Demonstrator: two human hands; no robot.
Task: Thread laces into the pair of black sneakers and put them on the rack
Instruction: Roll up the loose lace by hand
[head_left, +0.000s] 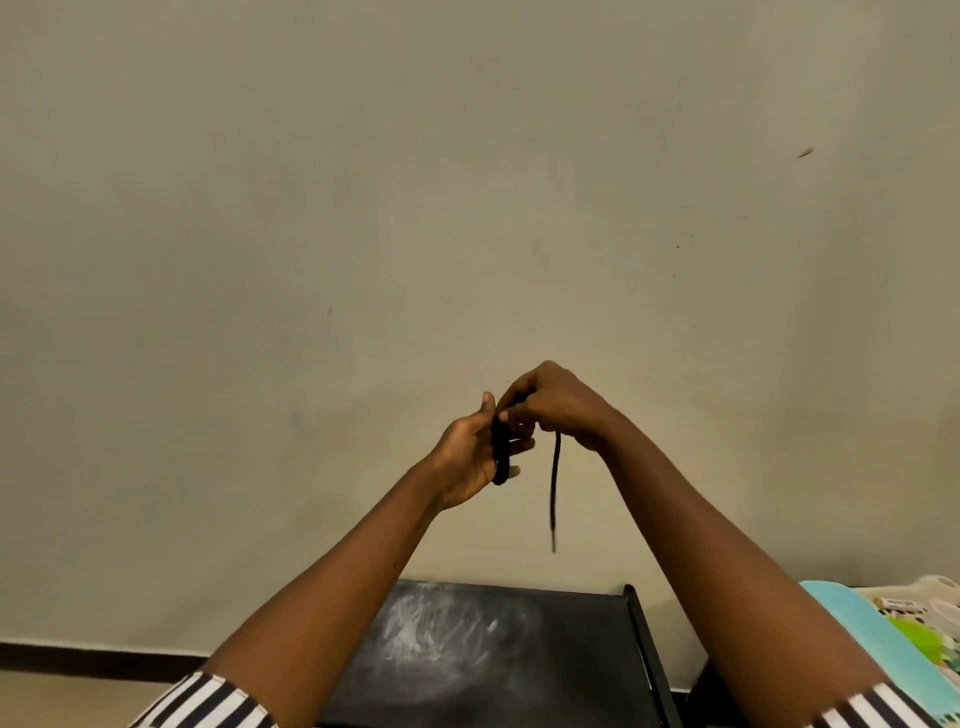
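Both hands raised before the bare wall (363, 182), left hand (470, 454) holding coiled black lace (500, 452), right hand (558, 405) pinching its hanging end, above the dusty black rack top (571, 639).

Two bare forearms reach into view from the near edge, each ending in a bare hand, the left hand (470, 454) and the right hand (558, 402), with no rings, watch or bracelets showing on either. Short sleeves with black and white stripes cover the upper arms: the left sleeve (208, 701) shows at the near left edge, its stripes running lengthwise toward a neatly hemmed cuff. The right sleeve (872, 709) shows only as a small striped piece at the near right edge
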